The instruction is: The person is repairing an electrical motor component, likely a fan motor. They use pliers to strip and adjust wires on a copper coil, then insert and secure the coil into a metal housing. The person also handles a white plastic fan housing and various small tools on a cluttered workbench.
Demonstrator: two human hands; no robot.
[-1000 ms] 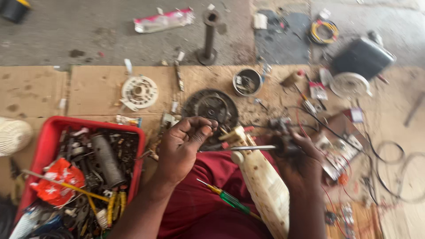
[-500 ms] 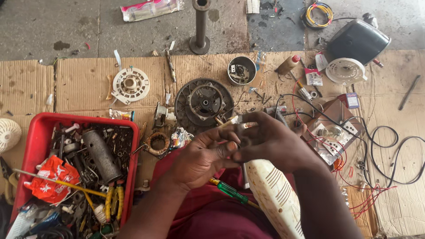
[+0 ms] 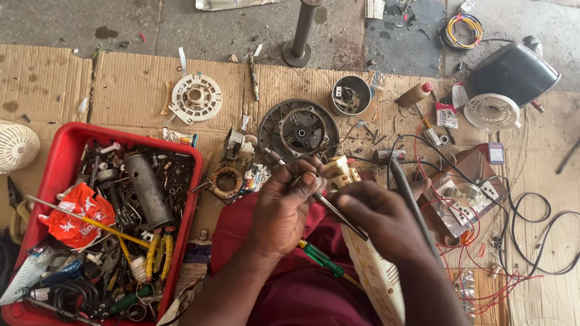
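Observation:
My left hand (image 3: 289,208) and my right hand (image 3: 377,217) meet over my lap, in front of a dark round fan motor housing (image 3: 298,131). Between their fingertips is a small cream plastic part (image 3: 339,172). My left fingers are closed around a thin metal screwdriver shaft (image 3: 335,212) that slants from upper left to lower right. A dark rod-shaped tool (image 3: 406,192) runs between the fingers of my right hand. A green-handled screwdriver (image 3: 319,256) and a long cream fan piece (image 3: 377,281) lie on my dark red clothing.
A red tray (image 3: 66,142) full of tools and scrap stands at the left. On the cardboard lie a white round fan part (image 3: 195,98), a metal cup (image 3: 351,95), a copper coil (image 3: 226,182), a switch panel with red wires (image 3: 462,202) and a black housing (image 3: 515,72). A metal pole base (image 3: 298,51) stands behind.
The view has shifted down and closer. My hands, apart a second ago, have come together on the cream part, and the thin shaft now slants across both.

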